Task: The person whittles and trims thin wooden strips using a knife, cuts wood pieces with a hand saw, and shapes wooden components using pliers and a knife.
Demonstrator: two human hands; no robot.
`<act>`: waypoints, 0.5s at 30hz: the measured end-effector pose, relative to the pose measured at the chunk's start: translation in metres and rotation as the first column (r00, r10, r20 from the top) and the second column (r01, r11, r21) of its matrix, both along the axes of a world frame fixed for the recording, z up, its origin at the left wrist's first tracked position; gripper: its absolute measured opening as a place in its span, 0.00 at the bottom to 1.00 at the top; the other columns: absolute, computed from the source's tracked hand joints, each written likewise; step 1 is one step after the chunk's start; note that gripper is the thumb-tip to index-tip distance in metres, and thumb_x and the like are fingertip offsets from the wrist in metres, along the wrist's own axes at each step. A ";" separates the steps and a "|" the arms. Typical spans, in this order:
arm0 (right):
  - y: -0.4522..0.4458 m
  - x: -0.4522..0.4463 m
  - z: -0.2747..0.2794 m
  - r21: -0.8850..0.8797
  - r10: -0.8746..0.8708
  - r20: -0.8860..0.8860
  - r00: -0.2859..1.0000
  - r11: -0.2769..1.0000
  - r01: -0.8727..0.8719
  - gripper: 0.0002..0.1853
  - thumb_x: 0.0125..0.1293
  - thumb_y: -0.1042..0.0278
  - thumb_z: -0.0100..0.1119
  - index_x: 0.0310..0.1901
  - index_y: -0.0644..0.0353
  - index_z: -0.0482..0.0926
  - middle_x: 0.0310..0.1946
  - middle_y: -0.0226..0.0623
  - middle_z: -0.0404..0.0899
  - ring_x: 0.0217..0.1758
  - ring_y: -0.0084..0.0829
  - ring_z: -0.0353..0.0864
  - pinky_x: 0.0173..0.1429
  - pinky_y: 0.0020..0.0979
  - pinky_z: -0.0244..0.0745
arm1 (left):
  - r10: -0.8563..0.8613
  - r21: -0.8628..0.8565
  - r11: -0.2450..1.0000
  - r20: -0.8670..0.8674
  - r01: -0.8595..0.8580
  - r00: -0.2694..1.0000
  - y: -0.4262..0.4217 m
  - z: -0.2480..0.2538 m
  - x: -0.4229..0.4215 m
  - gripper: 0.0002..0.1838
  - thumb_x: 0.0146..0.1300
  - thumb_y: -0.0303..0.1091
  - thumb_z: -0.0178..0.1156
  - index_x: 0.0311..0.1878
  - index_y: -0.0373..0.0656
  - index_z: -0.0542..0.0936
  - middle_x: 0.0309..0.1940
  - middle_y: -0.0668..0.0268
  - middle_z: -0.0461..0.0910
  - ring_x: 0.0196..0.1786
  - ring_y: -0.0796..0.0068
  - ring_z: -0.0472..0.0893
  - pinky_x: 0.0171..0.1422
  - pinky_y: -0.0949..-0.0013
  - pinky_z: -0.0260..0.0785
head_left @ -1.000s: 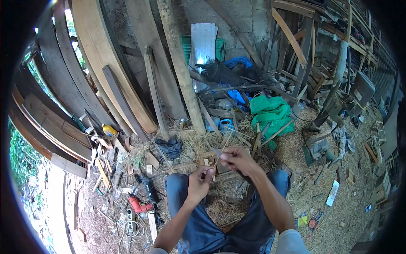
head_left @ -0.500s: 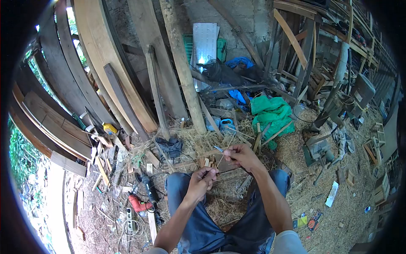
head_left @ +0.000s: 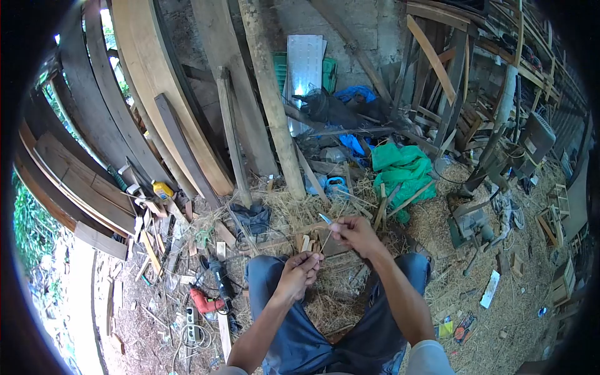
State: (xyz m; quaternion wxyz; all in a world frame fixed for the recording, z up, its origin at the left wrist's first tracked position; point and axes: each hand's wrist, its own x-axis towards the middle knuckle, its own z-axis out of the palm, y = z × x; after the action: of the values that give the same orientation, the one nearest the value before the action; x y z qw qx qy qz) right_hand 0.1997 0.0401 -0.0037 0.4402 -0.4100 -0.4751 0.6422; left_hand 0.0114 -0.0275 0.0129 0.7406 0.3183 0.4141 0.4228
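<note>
My right hand (head_left: 354,235) is closed in a pinch on a slim object with a pale blue, pointed tip (head_left: 324,218); its kind is too small to make out. My left hand (head_left: 300,274) lies just below and to the left, with its fingers pressed together. A thin straw-like strip (head_left: 325,240) rises from the left fingertips toward the right hand. Whether the blue tip touches the strip, I cannot tell. Both hands are above the gap between my knees, over straw-covered ground and a few short wood pieces (head_left: 305,242).
A red power drill (head_left: 205,301) and a dark power tool (head_left: 219,275) lie left of my knees, near a power strip (head_left: 191,325). Long boards (head_left: 169,106) lean behind on the left. A green sheet (head_left: 403,172) lies ahead, and a metal machine (head_left: 472,225) stands right.
The right hand has shifted slightly down and tilted, and the blue tip now points more upward. The left hand has barely moved. The strip between them shows less above the right hand.
</note>
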 end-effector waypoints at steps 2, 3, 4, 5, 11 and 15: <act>-0.008 -0.009 -0.010 0.093 -0.015 0.106 0.994 0.996 0.005 0.10 0.64 0.65 0.58 0.32 0.63 0.77 0.21 0.24 0.72 0.16 0.13 0.62 0.20 0.18 0.55 | -0.023 -0.058 0.998 0.000 0.023 1.000 0.001 -0.004 -0.002 0.09 0.67 0.33 0.54 0.40 0.35 0.75 0.24 0.72 0.67 0.18 0.90 0.59 0.19 0.83 0.47; -0.017 -0.011 -0.002 -0.070 0.057 0.034 0.998 0.996 -0.055 0.10 0.64 0.64 0.58 0.31 0.63 0.76 0.20 0.24 0.72 0.16 0.13 0.62 0.19 0.18 0.55 | -0.023 -0.052 0.998 -0.002 0.023 1.000 0.003 -0.004 -0.004 0.09 0.67 0.33 0.54 0.40 0.35 0.75 0.24 0.72 0.67 0.18 0.90 0.59 0.19 0.83 0.47; -0.007 -0.004 -0.004 -0.069 0.057 0.033 0.998 0.996 -0.055 0.10 0.64 0.64 0.58 0.31 0.63 0.76 0.20 0.24 0.72 0.16 0.13 0.62 0.19 0.18 0.55 | -0.004 -0.059 0.998 0.016 0.005 1.000 0.003 -0.004 -0.006 0.09 0.67 0.33 0.54 0.40 0.35 0.75 0.24 0.73 0.67 0.18 0.90 0.59 0.19 0.83 0.47; 0.007 0.009 -0.010 -0.044 -0.045 0.118 0.992 0.998 0.051 0.10 0.64 0.64 0.57 0.31 0.62 0.77 0.19 0.24 0.72 0.15 0.14 0.63 0.18 0.19 0.54 | 0.014 -0.075 0.997 0.029 -0.012 0.999 0.000 -0.006 -0.008 0.09 0.67 0.33 0.54 0.40 0.36 0.75 0.24 0.73 0.67 0.18 0.90 0.58 0.19 0.84 0.47; -0.002 0.003 -0.002 0.037 -0.034 0.041 0.999 0.999 0.033 0.09 0.64 0.66 0.56 0.29 0.60 0.77 0.18 0.26 0.72 0.15 0.15 0.64 0.17 0.21 0.55 | -0.052 -0.089 0.995 0.001 0.052 0.999 -0.009 0.000 -0.015 0.08 0.66 0.33 0.54 0.40 0.38 0.75 0.24 0.73 0.67 0.19 0.90 0.58 0.18 0.85 0.47; 0.042 0.049 -0.020 -0.004 -0.397 0.071 0.915 0.917 0.398 0.10 0.67 0.66 0.51 0.31 0.61 0.77 0.19 0.24 0.72 0.15 0.14 0.61 0.17 0.20 0.54 | -0.027 -0.082 0.996 0.008 0.027 1.000 -0.016 -0.001 -0.026 0.09 0.67 0.34 0.53 0.40 0.36 0.74 0.24 0.73 0.67 0.18 0.91 0.58 0.18 0.85 0.46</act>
State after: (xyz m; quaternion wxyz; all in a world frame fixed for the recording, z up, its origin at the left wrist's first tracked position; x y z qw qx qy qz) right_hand 0.2483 0.0819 -0.0237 0.5409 -0.5237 -0.3908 0.5295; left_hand -0.0142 -0.0437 0.0115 0.7601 0.2918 0.4241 0.3964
